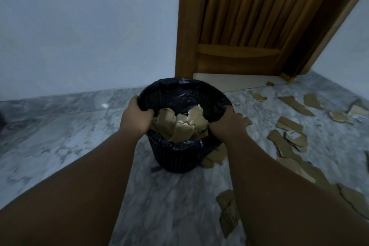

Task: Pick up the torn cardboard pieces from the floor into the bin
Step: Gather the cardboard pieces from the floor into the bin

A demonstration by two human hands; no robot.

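Note:
A black mesh bin (pixel 179 158) lined with a dark plastic bag stands on the marble floor in the middle of the view. Torn cardboard pieces (pixel 179 124) fill its inside. My left hand (pixel 135 116) grips the bin's left rim, fingers curled over the edge. My right hand (pixel 227 126) grips the right rim the same way. Several more torn cardboard pieces (pixel 289 132) lie scattered on the floor to the right, and some (pixel 227 211) lie near my right forearm.
A wooden door (pixel 249 22) in its frame stands behind the bin, with a pale threshold below it. A light wall (pixel 79 26) runs along the left. Grey marble floor (pixel 60 136) spreads to the left of the bin.

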